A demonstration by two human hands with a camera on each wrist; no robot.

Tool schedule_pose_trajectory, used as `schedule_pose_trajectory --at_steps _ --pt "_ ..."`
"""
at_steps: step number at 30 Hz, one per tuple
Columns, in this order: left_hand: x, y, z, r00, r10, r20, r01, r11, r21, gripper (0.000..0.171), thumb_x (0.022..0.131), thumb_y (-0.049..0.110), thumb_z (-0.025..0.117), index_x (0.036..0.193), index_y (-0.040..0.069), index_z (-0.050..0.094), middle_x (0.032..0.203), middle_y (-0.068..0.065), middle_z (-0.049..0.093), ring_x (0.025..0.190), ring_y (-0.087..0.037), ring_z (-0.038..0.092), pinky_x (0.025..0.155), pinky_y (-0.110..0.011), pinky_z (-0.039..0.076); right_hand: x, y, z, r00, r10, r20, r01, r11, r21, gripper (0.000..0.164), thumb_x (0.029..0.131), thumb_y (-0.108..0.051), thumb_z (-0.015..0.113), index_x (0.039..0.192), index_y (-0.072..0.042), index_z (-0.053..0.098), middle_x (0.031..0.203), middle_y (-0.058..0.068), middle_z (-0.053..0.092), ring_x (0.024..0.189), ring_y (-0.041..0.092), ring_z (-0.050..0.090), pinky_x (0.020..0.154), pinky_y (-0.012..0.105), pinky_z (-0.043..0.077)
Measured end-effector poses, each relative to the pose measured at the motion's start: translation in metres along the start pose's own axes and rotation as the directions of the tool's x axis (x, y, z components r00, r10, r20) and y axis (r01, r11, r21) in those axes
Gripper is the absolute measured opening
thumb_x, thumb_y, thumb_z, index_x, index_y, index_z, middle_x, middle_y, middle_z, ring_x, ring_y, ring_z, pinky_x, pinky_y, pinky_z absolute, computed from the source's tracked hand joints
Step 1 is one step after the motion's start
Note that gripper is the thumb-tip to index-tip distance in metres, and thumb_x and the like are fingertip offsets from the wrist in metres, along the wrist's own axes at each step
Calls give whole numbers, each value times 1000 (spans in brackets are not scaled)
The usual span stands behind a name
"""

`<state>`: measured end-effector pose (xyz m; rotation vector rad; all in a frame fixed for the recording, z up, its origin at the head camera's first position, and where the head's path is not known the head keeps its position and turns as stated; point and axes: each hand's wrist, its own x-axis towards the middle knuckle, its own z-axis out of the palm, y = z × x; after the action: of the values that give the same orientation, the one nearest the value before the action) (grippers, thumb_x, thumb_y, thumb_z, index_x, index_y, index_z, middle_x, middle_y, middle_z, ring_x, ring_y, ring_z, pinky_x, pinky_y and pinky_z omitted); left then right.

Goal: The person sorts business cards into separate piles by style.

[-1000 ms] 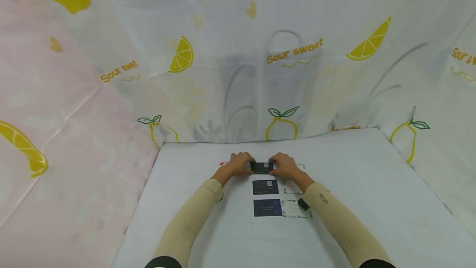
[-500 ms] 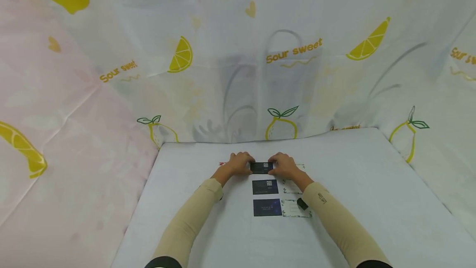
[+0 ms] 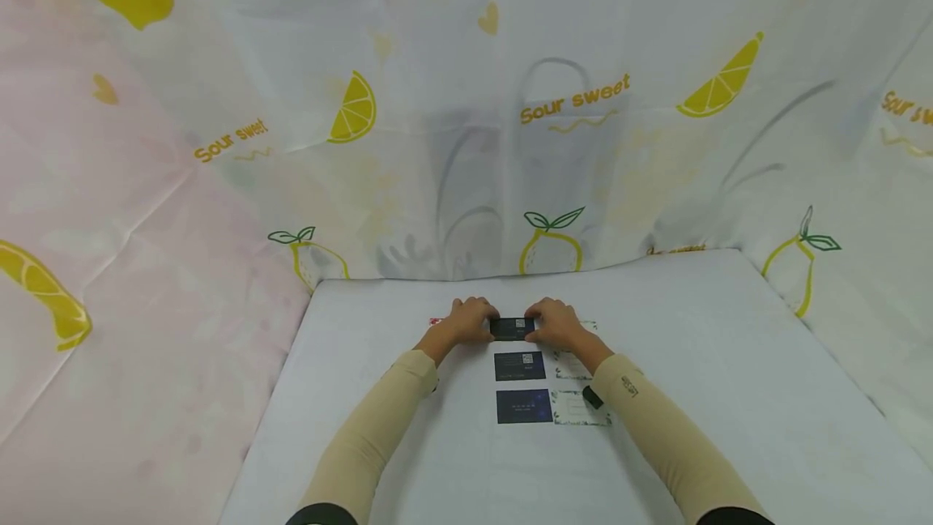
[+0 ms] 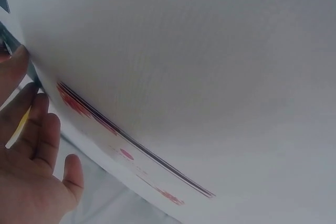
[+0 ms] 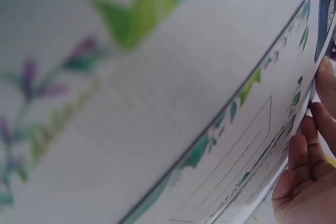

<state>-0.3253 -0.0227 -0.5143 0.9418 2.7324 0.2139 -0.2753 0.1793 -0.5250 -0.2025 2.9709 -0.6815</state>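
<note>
Your L hand point(image 3: 470, 321) & R hand point(image 3: 556, 325) pinch top dark card point(image 3: 513, 330) at opp. ends, fingers curled, thumb gaps small; it's at col.'s far end. Mid point(image 3: 520, 366) & near dark cards point(image 3: 524, 407) down, white cards point(image 3: 570, 409) alongside; prob. only top one left to square, can't tell if flat

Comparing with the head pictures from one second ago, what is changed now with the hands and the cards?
Nothing visibly moved; nothing was taken or let go. The left hand and right hand still hold the farthest dark card at its two ends. The middle dark card, nearest dark card and nearest leaf-bordered card lie as before.
</note>
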Motion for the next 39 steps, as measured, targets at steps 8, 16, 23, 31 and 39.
schedule_pose_trajectory --at_steps 8,16,23,31,39 --pt "1 1 -2 1000 -4 11 4 1000 3 41 78 29 72 117 19 63 111 2 60 105 -18 50 90 -43 32 0 1 1 1000 6 1 -6 1000 7 46 73 -35 76 111 -12 65 118 8 60 111 27 53 97 49 34" --pt "1 2 -1 1000 -7 5 7 1000 1 42 77 29 73 116 19 64 112 2 60 105 -18 51 89 -42 32 -2 -1 -1 1000 10 8 -10 1000 4 46 72 -35 76 111 -12 65 116 7 61 111 26 53 97 49 35" --pt "-1 3 -2 1000 5 -19 -4 999 38 41 74 30 74 113 20 65 112 2 61 102 -19 51 88 -43 31 -1 -2 -1 1000 -13 -10 13 1000 4 46 70 -33 78 109 -11 65 112 7 61 107 26 54 95 48 36" --pt "-7 -2 -3 997 22 -75 -25 999 -33 38 80 34 69 116 22 63 114 3 60 107 -18 52 89 -43 34 -4 -6 -2 1000 -21 -19 23 995 100 47 72 -31 77 113 -13 63 115 6 58 104 25 55 92 46 40" --pt "-12 0 -14 982 141 -126 -159 975 -152 41 84 29 67 121 12 59 119 -4 59 109 -22 54 91 -36 43 -15 2 -8 996 -52 -65 66 968 241 49 72 -28 78 115 -11 61 113 7 59 98 24 56 84 40 46"
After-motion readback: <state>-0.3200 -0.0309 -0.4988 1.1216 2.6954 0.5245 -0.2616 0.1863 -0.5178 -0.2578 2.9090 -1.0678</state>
